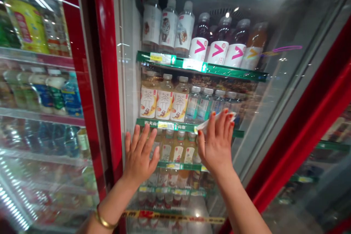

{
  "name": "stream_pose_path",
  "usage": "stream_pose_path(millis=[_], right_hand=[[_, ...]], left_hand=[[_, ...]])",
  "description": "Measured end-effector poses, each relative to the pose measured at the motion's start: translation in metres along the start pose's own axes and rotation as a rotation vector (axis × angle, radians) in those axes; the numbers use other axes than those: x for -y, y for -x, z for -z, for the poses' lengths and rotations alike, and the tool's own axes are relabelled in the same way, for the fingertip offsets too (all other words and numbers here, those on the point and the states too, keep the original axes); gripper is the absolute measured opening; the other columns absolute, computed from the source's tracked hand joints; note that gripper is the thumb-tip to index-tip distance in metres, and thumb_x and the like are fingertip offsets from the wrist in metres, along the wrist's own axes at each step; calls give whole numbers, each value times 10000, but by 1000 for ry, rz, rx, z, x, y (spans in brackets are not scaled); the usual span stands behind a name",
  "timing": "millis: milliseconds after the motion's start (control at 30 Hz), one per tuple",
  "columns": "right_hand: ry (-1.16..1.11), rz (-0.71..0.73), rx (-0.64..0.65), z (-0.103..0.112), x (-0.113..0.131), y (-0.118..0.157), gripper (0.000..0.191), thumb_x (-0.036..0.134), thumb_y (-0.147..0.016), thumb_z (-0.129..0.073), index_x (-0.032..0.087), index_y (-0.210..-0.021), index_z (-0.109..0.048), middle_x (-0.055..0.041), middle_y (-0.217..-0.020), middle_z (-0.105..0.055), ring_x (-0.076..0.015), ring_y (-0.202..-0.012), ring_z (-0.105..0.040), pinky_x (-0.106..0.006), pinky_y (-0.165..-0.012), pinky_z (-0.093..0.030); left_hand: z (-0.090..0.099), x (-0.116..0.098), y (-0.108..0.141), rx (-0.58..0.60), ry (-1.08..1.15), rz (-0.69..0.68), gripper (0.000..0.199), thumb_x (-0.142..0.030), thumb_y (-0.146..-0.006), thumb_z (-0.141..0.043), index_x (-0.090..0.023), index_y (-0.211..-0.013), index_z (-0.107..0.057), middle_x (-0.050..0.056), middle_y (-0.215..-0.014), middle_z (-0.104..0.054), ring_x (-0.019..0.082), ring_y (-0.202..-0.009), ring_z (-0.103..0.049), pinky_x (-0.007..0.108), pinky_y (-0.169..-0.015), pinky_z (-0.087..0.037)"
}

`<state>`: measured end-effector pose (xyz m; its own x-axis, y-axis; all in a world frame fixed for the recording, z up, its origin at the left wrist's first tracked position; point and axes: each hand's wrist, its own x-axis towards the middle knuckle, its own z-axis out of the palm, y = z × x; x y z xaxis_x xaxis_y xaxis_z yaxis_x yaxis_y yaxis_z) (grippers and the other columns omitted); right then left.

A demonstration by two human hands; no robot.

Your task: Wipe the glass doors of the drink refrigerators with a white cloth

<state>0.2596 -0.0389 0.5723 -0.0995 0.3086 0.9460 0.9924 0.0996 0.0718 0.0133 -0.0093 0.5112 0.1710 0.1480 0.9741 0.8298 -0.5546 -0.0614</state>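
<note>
A glass cooler door with a red frame stands in front of me. My left hand is raised before the lower left of the glass, fingers spread, holding nothing. To its right, my right hand presses a folded white cloth or tissue towards the glass, its fingers over it. Behind the glass are tea bottles with white labels on the middle shelf and small green-capped bottles beside them. Whether my left palm touches the glass is unclear.
Bottles with pink V labels and tiger-label bottles stand on the upper green-edged shelf. Another drinks cooler with a yellow bottle is at the left. A slanted red frame runs along the right.
</note>
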Motion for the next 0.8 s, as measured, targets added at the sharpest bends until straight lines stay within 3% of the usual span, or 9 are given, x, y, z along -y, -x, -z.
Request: stream_pose_path(millis=[67,133,233,300,367,433,533,700,800], right_hand=[[-21,-33,-16,-4,14,-17,884,340,-1120,-438,214,-1763,155,-126,-1854,183,-443,-1728,38,-756,-1333,-267],[-58,39,29,-13,38,-21,922,344,-1111,-464,218,-1754,185,-135,-1871,79,-423,-1735,7,-739,-1352,-242],[-88,246,140,-25,64,8,895,333,-1102,-491,244,-1779,87,-101,-1872,-126,-354,-1739,-132,-633,-1379,-271],[-62,310,162,-27,58,36,863,332,-1099,-508,278,-1790,7,-70,-1871,-149,-323,-1735,-171,-581,-1374,-305],[-26,229,115,-23,40,51,877,352,-1093,-539,303,-1791,-10,-75,-1881,-10,-362,-1742,-100,-629,-1353,-325],[-10,58,57,-16,25,47,896,378,-1094,-546,308,-1789,15,-93,-1851,208,-449,-1729,31,-753,-1307,-319],[-9,-88,40,-14,35,25,914,415,-1102,-529,294,-1783,70,-112,-1790,362,-507,-1699,138,-865,-1258,-262],[-19,71,47,-40,97,26,929,468,-1085,-569,349,-1783,32,-98,-1885,-27,-361,-1749,23,-756,-1353,-183],[-19,83,42,-50,108,43,893,458,-1081,-579,336,-1789,-48,-96,-1876,-147,-332,-1753,-1,-722,-1378,-124]], left_hand=[[-3,3,6,-23,-53,8,840,-271,-1033,-602,-260,-1772,-205,-1,-1833,-185,223,-1743,-92,488,-1447,-24],[-8,5,10,-41,-98,-5,844,-275,-1034,-591,-237,-1774,-189,6,-1831,-165,221,-1745,-66,490,-1447,-11],[-11,6,11,-54,-118,-17,844,-278,-1035,-589,-223,-1774,-186,19,-1830,-159,227,-1745,-63,498,-1445,-12],[-9,8,14,-37,-95,-13,826,-304,-1049,-582,-239,-1775,-192,17,-1831,-172,229,-1744,-74,496,-1445,-18],[-6,12,18,0,-50,-20,782,-402,-1080,-546,-263,-1773,-211,19,-1832,-204,234,-1742,-97,494,-1445,-36],[-6,16,24,14,-27,-40,777,-561,-1096,-478,-266,-1771,-233,44,-1827,-249,247,-1741,-108,507,-1444,-48],[-12,21,32,-23,-76,-61,911,-758,-1048,-426,-245,-1775,-226,93,-1809,-306,267,-1744,-90,549,-1436,-32],[-16,22,35,6,-94,-60,997,-717,-995,-592,-253,-1782,-191,109,-1811,-291,291,-1744,-66,575,-1430,-28],[-8,25,34,61,-69,-85,1108,-681,-930,-721,-224,-1783,-181,143,-1811,-286,313,-1746,-58,581,-1427,-22]])
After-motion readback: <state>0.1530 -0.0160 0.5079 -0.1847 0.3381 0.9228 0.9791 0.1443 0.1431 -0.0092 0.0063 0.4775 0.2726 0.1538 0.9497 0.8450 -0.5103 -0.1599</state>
